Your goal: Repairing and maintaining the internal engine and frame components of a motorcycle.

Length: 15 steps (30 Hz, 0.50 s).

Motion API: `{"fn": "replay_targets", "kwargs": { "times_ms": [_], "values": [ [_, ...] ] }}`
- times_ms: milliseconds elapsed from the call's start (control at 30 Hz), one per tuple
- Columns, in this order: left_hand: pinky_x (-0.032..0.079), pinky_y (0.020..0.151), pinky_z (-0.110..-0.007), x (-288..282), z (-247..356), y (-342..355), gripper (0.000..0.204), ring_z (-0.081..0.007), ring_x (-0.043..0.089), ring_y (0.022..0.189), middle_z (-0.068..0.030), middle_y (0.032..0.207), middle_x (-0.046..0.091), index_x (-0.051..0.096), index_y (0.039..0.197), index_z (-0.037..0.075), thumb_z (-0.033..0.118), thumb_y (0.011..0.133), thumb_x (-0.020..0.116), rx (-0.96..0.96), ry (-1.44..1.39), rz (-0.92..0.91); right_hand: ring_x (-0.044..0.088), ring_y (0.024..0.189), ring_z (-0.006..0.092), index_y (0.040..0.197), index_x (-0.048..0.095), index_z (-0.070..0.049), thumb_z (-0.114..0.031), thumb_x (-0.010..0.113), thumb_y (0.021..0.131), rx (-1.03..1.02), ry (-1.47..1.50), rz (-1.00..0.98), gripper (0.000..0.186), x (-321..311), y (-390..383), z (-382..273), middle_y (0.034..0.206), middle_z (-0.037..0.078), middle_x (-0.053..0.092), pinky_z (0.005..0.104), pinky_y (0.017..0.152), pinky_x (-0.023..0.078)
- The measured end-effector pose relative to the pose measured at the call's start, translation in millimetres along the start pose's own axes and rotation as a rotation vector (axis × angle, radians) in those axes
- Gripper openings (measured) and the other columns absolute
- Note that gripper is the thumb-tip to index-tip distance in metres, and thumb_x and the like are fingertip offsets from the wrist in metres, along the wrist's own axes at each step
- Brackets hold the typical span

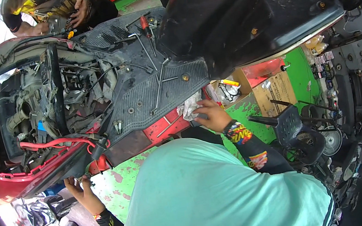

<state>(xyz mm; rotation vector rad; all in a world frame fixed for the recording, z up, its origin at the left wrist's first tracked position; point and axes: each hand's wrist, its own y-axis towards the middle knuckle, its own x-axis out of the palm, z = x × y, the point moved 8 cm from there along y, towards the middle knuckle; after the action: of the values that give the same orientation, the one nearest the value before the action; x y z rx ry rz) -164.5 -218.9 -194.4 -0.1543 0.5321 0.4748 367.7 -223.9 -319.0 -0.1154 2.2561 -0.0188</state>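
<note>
My right hand (213, 116) has its fingers closed on a crumpled whitish rag (190, 107) beside the scooter's footboard (142, 102). Down at the left, my left hand (84, 195) is bent round something small and dark (87, 179), too unclear to name, below the scooter's red side panel (36, 168). Tools lie on the ribbed footboard: a red-handled screwdriver (145, 23), an L-shaped wrench (143, 51) and a T-handle wrench (161, 81). Several washers and bolts (119, 126) rest near its edge.
The scooter's engine bay (49, 94) gapes at the left, a red hose (53, 143) across it. Its black seat section (250, 15) fills the upper right. A co-worker's hands (82, 9) are at the far side. At right stand a cardboard box (275, 95) and a black chair (292, 127).
</note>
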Motion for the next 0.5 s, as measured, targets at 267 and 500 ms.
{"fn": "replay_targets", "kwargs": {
  "times_ms": [267,500],
  "values": [
    [0.047,0.092,-0.031,3,7,-8,0.071,-0.0205,0.054,0.112,-0.0134,0.138,0.047,0.036,0.15,0.009,0.018,0.09,0.072,0.027,-0.179,0.033,0.032,0.136,0.0436,0.112,0.075,-0.024,-0.043,0.07,0.079,-0.011,-0.267,-0.375,0.038,52,35,5,0.151,0.016,0.04,0.058,0.108,0.029],
    [0.049,0.087,-0.031,-2,14,-13,0.08,-0.0197,0.056,0.105,-0.0158,0.135,0.049,0.037,0.15,0.008,0.011,0.081,0.077,0.019,-0.169,0.123,0.029,0.14,0.044,0.121,0.071,-0.022,-0.048,0.066,0.082,-0.001,-0.465,-0.516,0.047,73,32,27,0.161,0.015,0.027,0.0645,0.111,0.027]
  ]
}}
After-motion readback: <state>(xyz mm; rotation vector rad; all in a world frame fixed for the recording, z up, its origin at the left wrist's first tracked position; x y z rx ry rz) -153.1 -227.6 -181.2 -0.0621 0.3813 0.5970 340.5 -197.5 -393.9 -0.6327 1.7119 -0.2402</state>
